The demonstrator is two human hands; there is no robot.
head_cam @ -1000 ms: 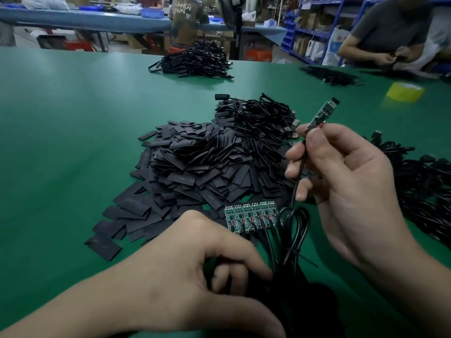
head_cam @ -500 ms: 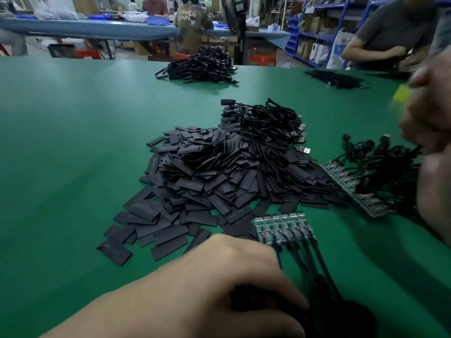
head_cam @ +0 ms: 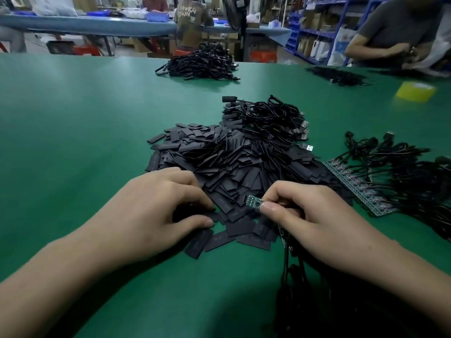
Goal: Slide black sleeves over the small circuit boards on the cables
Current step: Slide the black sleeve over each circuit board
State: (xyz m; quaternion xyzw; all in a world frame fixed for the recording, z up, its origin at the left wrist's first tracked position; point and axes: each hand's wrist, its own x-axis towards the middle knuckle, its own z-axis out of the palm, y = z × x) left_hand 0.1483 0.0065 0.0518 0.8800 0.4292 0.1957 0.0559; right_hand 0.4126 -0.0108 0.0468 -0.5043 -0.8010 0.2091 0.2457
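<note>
Evidently the right hand (head_cam: 317, 223) pinches the circuit board (head_cam: 253, 202) bare-end outward — ready for the black sleeve (head_cam: 192, 212) the left hand (head_cam: 156, 208) pinches

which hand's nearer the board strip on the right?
Right. The right hand, pinching a board, sits just left of the board strip, apart from it; the left hand is farther left, on the sleeves.

a blurred yellow object (head_cam: 415, 91) sits on the green table (head_cam: 73, 142).

Green worktable (head_cam: 73, 142), blue shelving (head_cam: 317, 32) behind, blue bench (head_cam: 85, 24).
</note>
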